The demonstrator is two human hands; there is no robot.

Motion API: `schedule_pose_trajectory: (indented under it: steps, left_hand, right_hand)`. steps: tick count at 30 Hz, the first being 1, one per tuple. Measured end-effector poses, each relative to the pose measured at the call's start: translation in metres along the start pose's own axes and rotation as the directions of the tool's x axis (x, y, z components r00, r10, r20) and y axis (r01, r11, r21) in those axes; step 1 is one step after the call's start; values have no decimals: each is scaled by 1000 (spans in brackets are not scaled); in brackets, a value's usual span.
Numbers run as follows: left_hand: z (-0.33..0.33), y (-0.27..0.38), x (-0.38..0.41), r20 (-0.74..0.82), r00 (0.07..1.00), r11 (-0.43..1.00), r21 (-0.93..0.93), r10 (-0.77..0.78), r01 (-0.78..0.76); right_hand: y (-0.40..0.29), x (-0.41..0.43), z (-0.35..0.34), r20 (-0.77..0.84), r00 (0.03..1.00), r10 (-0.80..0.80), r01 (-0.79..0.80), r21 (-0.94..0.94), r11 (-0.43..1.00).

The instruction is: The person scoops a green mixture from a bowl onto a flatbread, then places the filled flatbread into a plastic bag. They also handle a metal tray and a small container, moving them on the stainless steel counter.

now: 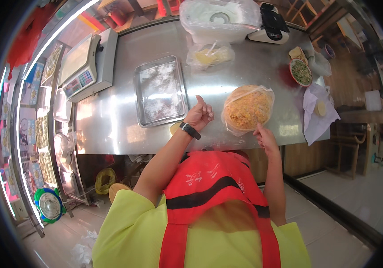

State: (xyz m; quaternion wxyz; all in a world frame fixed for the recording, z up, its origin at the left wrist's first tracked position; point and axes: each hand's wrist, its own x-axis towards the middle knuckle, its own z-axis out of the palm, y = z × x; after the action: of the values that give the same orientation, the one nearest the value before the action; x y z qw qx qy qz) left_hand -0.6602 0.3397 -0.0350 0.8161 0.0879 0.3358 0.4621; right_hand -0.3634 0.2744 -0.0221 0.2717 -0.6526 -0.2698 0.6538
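Above the steel worktable, my left hand [199, 114] has its fingers curled and its thumb raised. The inside of that palm is hidden, so whether it holds anything does not show. A dark watch [190, 130] is on the left wrist. My right hand [266, 138] is at the near edge of a mound of orange, finely chopped filling [247, 106], which sits in a container lined with clear plastic. Its fingers are pinched around a thin stick-like tool [256, 118] that reaches into the filling. Left of my left hand lies a metal tray [160, 90] dusted with white powder.
A pale yellow item [175, 128] is partly hidden by my left forearm. Farther back are bagged yellow food [208, 56] and a plastic-lined tub of white powder [220, 18]. A digital scale [79, 67] stands left; a red-rimmed bowl of chopped greens [300, 72] is right.
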Motion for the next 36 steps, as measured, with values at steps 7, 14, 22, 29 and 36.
schedule_pose_trajectory:
  steps: [7, 14, 22, 29, 36]
  left_hand:
    - [-47, 29, -20, -311, 931, 977, 153, 191, -149]
    - [-106, 111, -29, -177, 906, 751, 630, 385, -196]
    - [-174, 167, 13, 16, 782, -87, 995, 623, 49]
    - [-206, 304, 42, 217, 773, -609, 749, 596, 259]
    - [-180, 203, -13, 520, 653, -593, 794, 550, -134]
  right_hand:
    - [22, -2, 10, 1, 997, 75, -75, 50, 996]
    - [9, 6, 47, -47, 996, 76, -72, 72, 995]
    - [-1, 12, 73, -137, 982, 127, -104, 164, 981]
    - [-18, 30, 91, -149, 980, 130, -106, 159, 982]
    - [-19, 16, 72, -195, 971, 142, -103, 201, 974]
